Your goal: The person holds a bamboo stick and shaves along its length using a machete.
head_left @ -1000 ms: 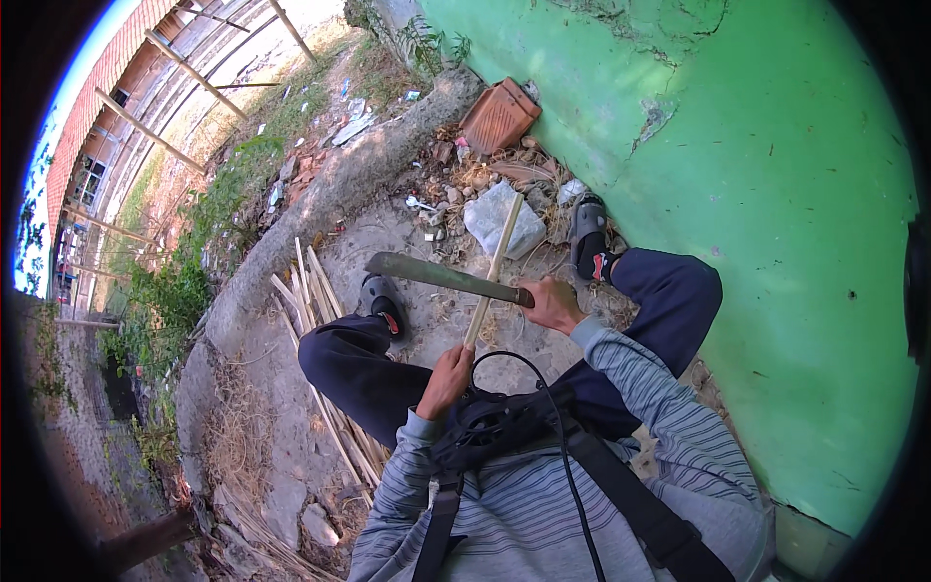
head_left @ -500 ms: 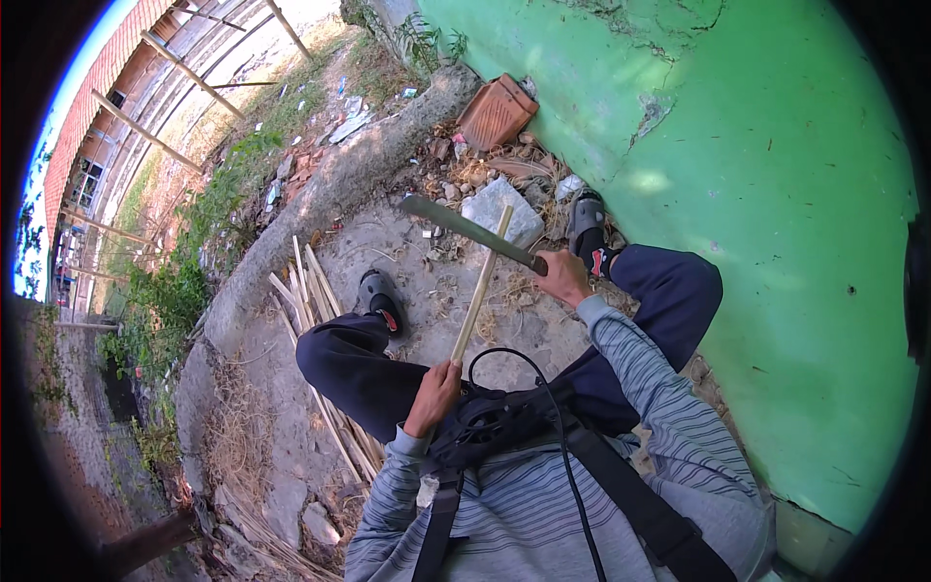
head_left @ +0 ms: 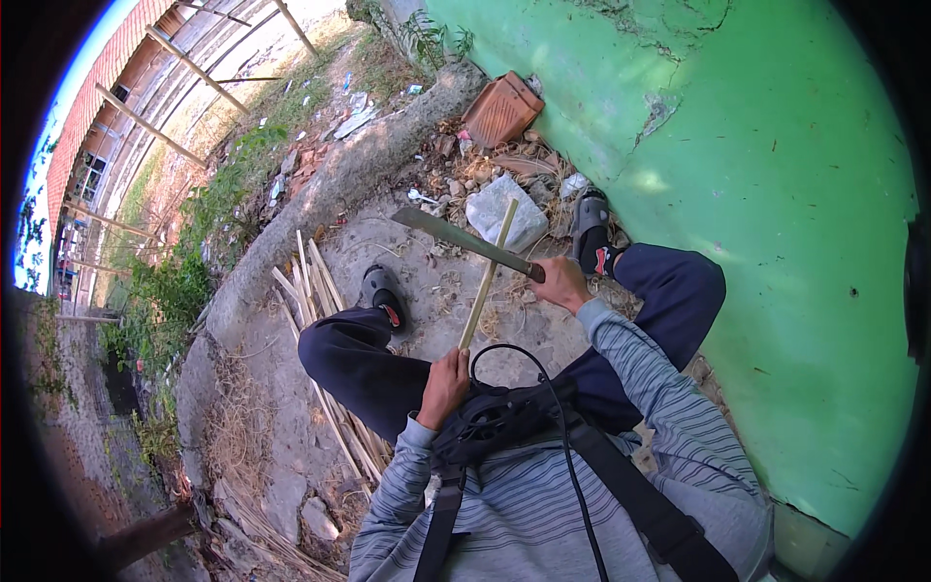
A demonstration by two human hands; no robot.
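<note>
My left hand [head_left: 446, 386], low in front of my waist, is closed around the lower end of a pale bamboo strip [head_left: 478, 306]. The strip slants up and away to the right, its far end above the white stone. My right hand [head_left: 563, 284] grips the dark handle of a machete [head_left: 451, 231]. Its long blade points left and crosses the strip near the upper part; whether it cuts into the strip or only rests against it I cannot tell. More bamboo strips [head_left: 312, 286] lie in a bundle on the ground by my left leg, partly hidden under it.
A pale stone block [head_left: 506, 213] sits between my feet, with an orange clay tile [head_left: 502, 110] beyond it. A green wall [head_left: 776, 242] rises on the right. A low concrete kerb [head_left: 320, 204] curves along the left, past which plants [head_left: 160, 291] grow. A black cable [head_left: 562, 436] hangs across my front.
My left hand has shifted slightly up and to the right with the bamboo strip. The machete blade has moved a little left and down along it.
</note>
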